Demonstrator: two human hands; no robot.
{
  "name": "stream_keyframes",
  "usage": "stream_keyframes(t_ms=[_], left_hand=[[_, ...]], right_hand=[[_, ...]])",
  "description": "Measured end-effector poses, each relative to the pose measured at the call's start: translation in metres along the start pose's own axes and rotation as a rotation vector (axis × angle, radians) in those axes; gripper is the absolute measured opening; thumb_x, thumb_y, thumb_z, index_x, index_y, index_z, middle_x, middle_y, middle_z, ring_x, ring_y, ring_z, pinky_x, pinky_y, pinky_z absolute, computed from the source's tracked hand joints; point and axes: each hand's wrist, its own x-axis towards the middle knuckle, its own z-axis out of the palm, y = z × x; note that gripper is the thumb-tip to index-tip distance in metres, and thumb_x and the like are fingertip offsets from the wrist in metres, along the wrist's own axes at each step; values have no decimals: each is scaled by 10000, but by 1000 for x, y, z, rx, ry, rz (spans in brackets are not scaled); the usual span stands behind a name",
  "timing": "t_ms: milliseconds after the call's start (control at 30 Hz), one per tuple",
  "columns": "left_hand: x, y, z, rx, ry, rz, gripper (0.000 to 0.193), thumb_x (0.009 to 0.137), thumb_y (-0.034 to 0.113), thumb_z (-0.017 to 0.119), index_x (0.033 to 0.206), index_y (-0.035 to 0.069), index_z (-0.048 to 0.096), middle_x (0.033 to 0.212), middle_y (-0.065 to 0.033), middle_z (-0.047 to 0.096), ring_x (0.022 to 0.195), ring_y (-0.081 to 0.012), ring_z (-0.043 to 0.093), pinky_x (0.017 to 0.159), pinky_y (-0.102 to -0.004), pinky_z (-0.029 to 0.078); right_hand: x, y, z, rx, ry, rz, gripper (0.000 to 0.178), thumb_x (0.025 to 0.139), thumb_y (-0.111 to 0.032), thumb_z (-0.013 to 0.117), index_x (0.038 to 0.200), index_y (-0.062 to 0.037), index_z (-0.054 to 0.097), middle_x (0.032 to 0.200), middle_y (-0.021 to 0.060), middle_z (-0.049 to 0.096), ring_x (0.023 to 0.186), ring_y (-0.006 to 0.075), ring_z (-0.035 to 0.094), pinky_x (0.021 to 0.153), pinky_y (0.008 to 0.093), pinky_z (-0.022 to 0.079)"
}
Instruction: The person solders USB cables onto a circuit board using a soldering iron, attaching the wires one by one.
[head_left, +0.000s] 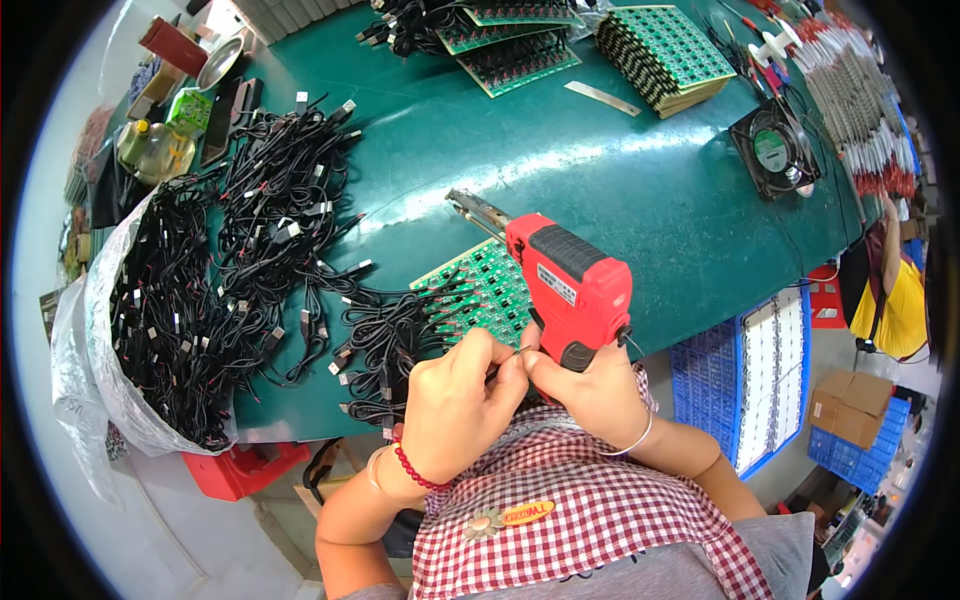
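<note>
The right hand [598,395] is closed around the lower grip of a red soldering gun [572,290]. The gun's metal tip [478,208] points away from the person and to the left, beyond the far edge of a green circuit board panel [495,280]. As seen from here, the panel lies on the bench [400,180] just beyond both hands, left of the gun body; the left hand [465,385] is nearer to it. Black cables [385,345] lie at the panel's left side, their thin leads reaching over it.

The left thumb and forefinger are pinched together on what appears to be a dark strand [521,350]. The right thumb and forefinger meet them from the other side.

Not verifiable from this position: the panel's near edge, covered by the hands, and its right side, covered by the gun; hence its long axis cannot be determined. The right fingers behind the grip are hidden. The strand is too small to trace to either end.
</note>
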Motion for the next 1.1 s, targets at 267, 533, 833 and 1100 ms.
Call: stream_keyframes(t_ms=[267, 533, 833, 1100], left_hand=[[0, 3, -5, 292, -59, 70, 138, 753, 15, 667, 756, 34, 530, 617, -69, 575, 467, -201, 571, 427, -302, 427], [-4, 8, -5, 392, -58, 225, 174, 721, 34, 696, 721, 57, 524, 627, -55, 525, 468, -209, 542, 406, -324, 406], [2, 11, -20, 512, -46, 178, 142, 739, 45, 677, 715, 66, 538, 641, -60, 474, 525, -215, 536, 445, -343, 419], [32, -24, 1, 678, -123, 186, 111, 729, 90, 646, 768, 44, 552, 813, -84, 509, 821, -249, 550, 649, -351, 472]], right_hand=[[3, 5, -9, 0, 47, -134, 218, 814, -5, 663, 1014, -20, 576, 920, 36, 623, 846, 114, 601, 748, 286, 498], [-1, 13, -6, -15, -9, -94, 283, 827, 6, 669, 1076, -17, 537, 896, 26, 626, 839, 101, 603, 766, 252, 488], [-6, 3, -4, 115, 43, -107, 148, 860, -4, 646, 998, -22, 597, 917, 24, 628, 859, 102, 590, 782, 267, 479], [-27, -3, -65, -56, 80, -74, 240, 929, -246, 609, 894, -12, 569, 760, 41, 579, 708, 119, 560, 664, 269, 467]])
